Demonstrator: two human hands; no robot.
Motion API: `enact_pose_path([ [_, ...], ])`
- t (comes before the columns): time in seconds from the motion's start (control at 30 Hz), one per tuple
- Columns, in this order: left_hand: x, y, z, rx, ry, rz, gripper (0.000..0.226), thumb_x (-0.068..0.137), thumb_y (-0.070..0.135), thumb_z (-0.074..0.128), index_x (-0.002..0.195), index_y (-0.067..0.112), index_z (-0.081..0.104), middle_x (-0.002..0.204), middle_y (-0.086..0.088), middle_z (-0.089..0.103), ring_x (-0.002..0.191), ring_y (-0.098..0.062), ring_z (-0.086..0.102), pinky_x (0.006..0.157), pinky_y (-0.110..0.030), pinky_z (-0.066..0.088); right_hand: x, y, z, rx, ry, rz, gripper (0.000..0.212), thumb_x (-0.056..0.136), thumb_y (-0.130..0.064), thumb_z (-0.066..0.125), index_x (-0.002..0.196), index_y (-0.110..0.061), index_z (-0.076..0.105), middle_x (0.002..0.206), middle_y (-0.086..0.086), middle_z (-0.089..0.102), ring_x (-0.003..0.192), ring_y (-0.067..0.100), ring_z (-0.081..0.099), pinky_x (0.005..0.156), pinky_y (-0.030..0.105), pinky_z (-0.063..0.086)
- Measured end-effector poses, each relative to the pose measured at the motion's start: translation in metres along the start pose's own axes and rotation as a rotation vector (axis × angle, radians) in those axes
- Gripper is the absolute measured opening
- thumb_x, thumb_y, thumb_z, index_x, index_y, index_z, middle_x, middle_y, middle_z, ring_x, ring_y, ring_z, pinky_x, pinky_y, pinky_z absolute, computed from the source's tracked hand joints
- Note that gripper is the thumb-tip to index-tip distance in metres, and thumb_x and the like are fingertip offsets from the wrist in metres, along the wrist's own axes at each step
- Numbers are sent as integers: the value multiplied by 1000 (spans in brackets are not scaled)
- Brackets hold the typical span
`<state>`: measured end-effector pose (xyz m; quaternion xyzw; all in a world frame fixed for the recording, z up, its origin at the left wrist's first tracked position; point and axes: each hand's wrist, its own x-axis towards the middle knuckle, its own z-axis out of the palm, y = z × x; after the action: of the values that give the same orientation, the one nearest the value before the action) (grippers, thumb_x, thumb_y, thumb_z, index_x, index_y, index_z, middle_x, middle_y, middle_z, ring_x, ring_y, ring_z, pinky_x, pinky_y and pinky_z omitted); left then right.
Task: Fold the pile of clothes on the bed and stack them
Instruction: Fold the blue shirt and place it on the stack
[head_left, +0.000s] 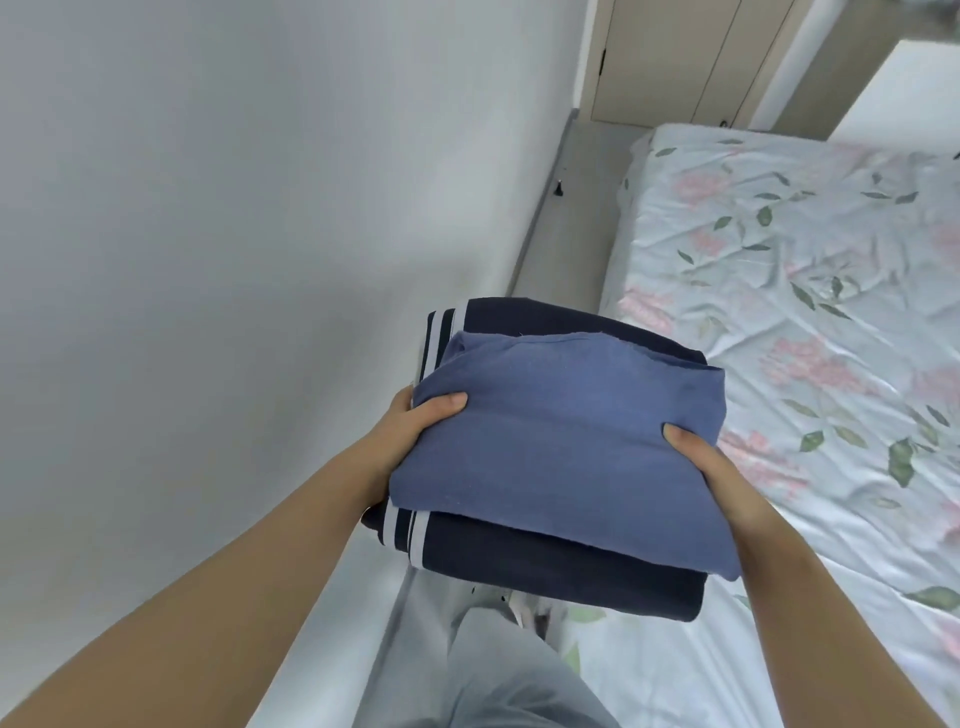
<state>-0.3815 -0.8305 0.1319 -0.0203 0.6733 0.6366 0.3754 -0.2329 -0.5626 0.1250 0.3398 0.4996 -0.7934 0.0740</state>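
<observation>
A folded blue garment (561, 436) lies on top of a folded dark navy garment with white stripes (566, 577). The stack is held in the air at the bed's left edge. My left hand (410, 426) grips the stack's left side, thumb on the blue cloth, fingers hidden beneath. My right hand (711, 467) grips the right side the same way, thumb on top. The bed (810, 270) with a floral sheet stretches to the right, and no other clothes show on it.
A white wall (234, 208) fills the left. A narrow strip of grey floor (566, 223) runs between wall and bed. Beige wardrobe doors (675, 57) stand at the far end. My legs in light grey trousers (493, 670) are below the stack.
</observation>
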Motion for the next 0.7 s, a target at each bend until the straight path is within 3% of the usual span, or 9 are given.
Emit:
enact_pose_path([
  [0.13, 65, 38, 9, 61, -92, -37, 80, 62, 52, 75, 133, 32, 44, 122, 3, 63, 104, -16, 66, 86, -34, 52, 24, -29, -2, 37, 94, -16, 90, 42, -52, 86, 123, -25, 57, 102, 4, 73, 86, 24, 72, 62, 32, 54],
  [0.23, 111, 70, 22, 130, -171, -85, 83, 61, 55, 76, 134, 32, 43, 123, 3, 63, 106, -17, 65, 88, -35, 51, 41, -48, -12, 117, 122, -20, 64, 65, -41, 76, 124, -23, 57, 102, 6, 73, 84, 25, 72, 62, 33, 53],
  [0.4, 191, 124, 63, 292, -312, -112, 34, 88, 37, 62, 120, 32, 52, 113, 5, 66, 99, -10, 65, 74, -21, 47, 70, -70, -28, 243, 215, -19, 73, 61, -47, 77, 126, -22, 56, 107, 8, 72, 88, 27, 71, 60, 32, 54],
  [0.47, 228, 142, 80, 342, -366, -119, 36, 88, 38, 62, 122, 33, 52, 114, 5, 67, 100, -10, 65, 76, -22, 47, 88, -83, -35, 307, 267, -45, 66, 68, -42, 75, 128, -21, 55, 109, 9, 71, 89, 27, 71, 56, 31, 56],
  [0.57, 293, 170, 106, 402, -436, -121, 57, 76, 47, 69, 128, 34, 49, 115, 6, 67, 101, -10, 66, 79, -24, 47, 125, -105, -47, 382, 330, -95, 61, 75, -44, 65, 130, -21, 53, 112, 10, 70, 90, 28, 70, 55, 31, 56],
  [0.7, 386, 218, 149, 542, -549, -123, 39, 85, 40, 64, 122, 34, 51, 111, 6, 67, 100, -9, 64, 78, -22, 46, 183, -140, -60, 489, 431, -117, 65, 69, -43, 74, 127, -21, 55, 110, 10, 70, 88, 29, 71, 54, 32, 56],
])
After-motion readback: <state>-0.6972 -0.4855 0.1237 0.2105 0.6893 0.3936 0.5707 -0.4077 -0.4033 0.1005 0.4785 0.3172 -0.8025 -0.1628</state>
